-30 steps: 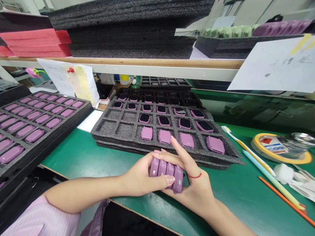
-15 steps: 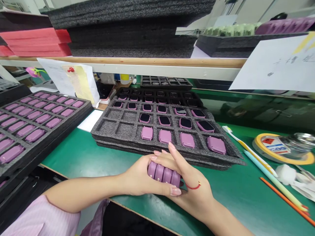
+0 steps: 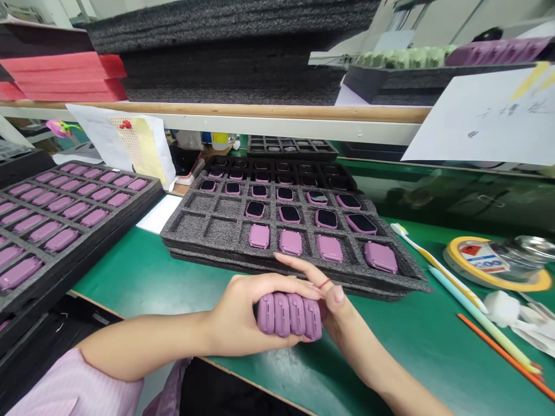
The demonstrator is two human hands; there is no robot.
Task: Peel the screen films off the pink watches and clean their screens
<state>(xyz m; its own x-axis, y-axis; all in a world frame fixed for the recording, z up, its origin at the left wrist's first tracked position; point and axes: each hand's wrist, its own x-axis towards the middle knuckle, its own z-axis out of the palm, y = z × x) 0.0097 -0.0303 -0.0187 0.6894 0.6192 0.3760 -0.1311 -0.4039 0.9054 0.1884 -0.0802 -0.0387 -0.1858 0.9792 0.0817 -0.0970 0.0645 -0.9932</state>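
A row of several purple watch cases [image 3: 289, 316], pressed side by side with their narrow sides toward me, is gripped in my left hand [image 3: 240, 312]. My left fingers lie along the top and the thumb passes underneath. Against the right end of the row rests my right hand [image 3: 342, 315], its index finger stretched out and its thumb raised; its other fingers are mostly hidden behind the left hand. Just beyond both hands is a dark foam tray [image 3: 191, 226] holding purple-framed watches [image 3: 289, 214], screens up, and a front row of purple cases [image 3: 330, 247], backs up.
At the left, another foam tray [image 3: 150, 188] carries rows of purple cases. A toothbrush [image 3: 427, 254], an orange stick [image 3: 498, 346], yellow tape [image 3: 453, 254] and a glass bottle [image 3: 518, 257] lie at the right. A shelf edge [image 3: 260, 111] crosses above, with papers hanging from it.
The row of cases has turned in my left hand, so different sides face me. My left thumb has gone underneath, and my right hand has shifted, its thumb now raised.
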